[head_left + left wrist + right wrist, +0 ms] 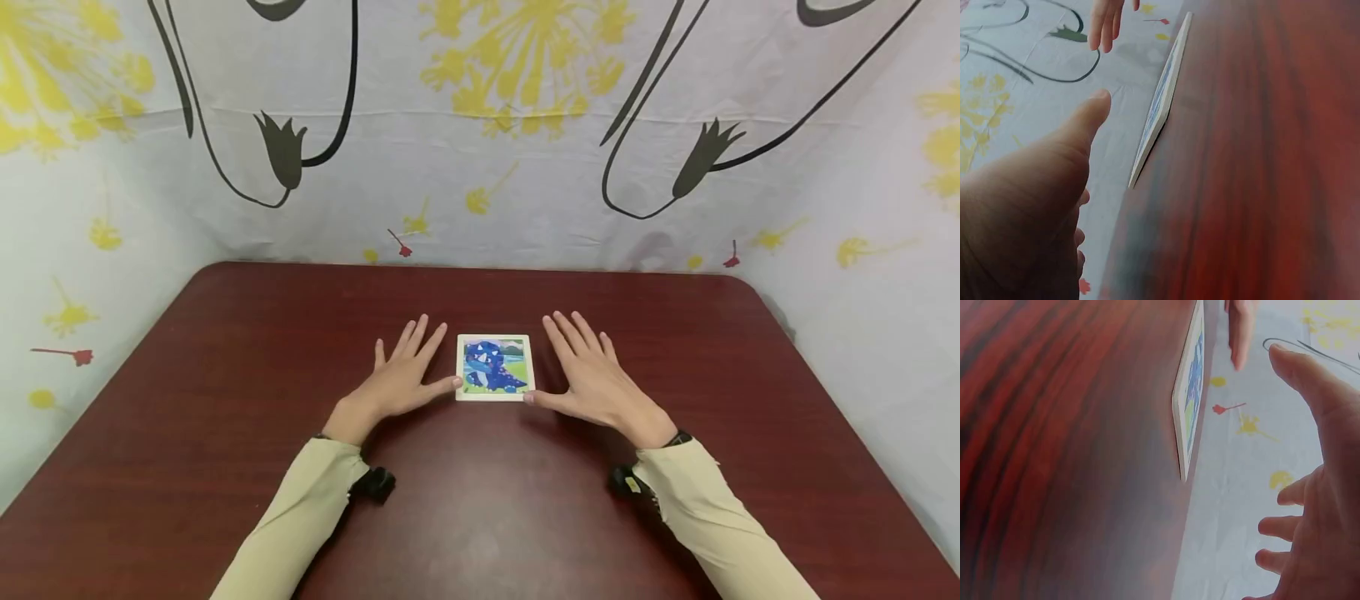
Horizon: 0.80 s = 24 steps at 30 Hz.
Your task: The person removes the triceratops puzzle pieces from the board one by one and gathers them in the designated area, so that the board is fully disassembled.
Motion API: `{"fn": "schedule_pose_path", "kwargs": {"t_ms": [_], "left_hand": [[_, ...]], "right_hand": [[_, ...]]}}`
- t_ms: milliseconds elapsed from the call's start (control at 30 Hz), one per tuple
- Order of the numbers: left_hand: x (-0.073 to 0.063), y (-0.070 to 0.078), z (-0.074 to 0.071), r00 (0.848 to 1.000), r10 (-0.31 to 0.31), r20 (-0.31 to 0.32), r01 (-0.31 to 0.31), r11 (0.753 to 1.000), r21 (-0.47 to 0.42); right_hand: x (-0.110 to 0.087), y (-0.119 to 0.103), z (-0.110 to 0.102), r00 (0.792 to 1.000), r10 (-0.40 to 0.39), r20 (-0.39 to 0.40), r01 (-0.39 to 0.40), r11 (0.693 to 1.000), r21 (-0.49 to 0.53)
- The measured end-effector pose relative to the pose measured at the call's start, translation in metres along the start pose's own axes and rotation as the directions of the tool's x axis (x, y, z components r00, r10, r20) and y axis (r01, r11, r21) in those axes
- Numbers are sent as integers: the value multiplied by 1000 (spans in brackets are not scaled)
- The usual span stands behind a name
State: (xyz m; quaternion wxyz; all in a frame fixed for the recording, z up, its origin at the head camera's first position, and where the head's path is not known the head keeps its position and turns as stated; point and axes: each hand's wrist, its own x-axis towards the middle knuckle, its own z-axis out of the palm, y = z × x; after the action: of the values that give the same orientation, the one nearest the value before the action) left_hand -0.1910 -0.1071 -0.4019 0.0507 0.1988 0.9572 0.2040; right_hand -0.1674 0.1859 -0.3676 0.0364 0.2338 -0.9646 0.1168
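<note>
A small square picture board (pixel 496 367) with a pale frame lies flat on the table; it shows a blue horned dinosaur by water. To its left is my left hand (pixel 401 379), fingers spread and straight. My right hand (pixel 596 379) is on the other side, its fingers extended too. From the head, both thumb tips overlap the board's lower side edges. Each wrist view shows a gap between the thumb and the board (pixel 1163 103), so the hands appear raised above the table. In the right wrist view the board (pixel 1189 394) stands apart from the thumb (pixel 1300 372).
The dark red-brown wooden table (pixel 480 500) has rounded far corners. A white cloth (pixel 525 192) with yellow, grey and red flower prints hangs behind it and along both sides. Dark straps with small black devices (pixel 373 485) sit at both wrists, below light sleeves.
</note>
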Motion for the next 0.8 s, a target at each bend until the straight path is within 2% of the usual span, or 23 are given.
{"fn": "schedule_pose_path", "kwargs": {"t_ms": [233,433,533,733,800], "left_hand": [[17,0,15,1000,-6,29,7,999,-45],[25,3,18,998,-42,-55,43,999,4],[26,5,18,996,-56,-69,58,998,34],[23,7,16,997,-74,19,73,996,56],[24,7,15,997,-73,28,71,996,58]], "right_hand": [[7,-6,1,999,-35,22,34,999,35],[25,-13,-2,996,-78,31,76,996,49],[36,-17,-2,995,-99,31,96,992,80],[52,-26,10,987,-131,89,114,977,178],[58,-29,14,985,-139,104,116,973,198]]}}
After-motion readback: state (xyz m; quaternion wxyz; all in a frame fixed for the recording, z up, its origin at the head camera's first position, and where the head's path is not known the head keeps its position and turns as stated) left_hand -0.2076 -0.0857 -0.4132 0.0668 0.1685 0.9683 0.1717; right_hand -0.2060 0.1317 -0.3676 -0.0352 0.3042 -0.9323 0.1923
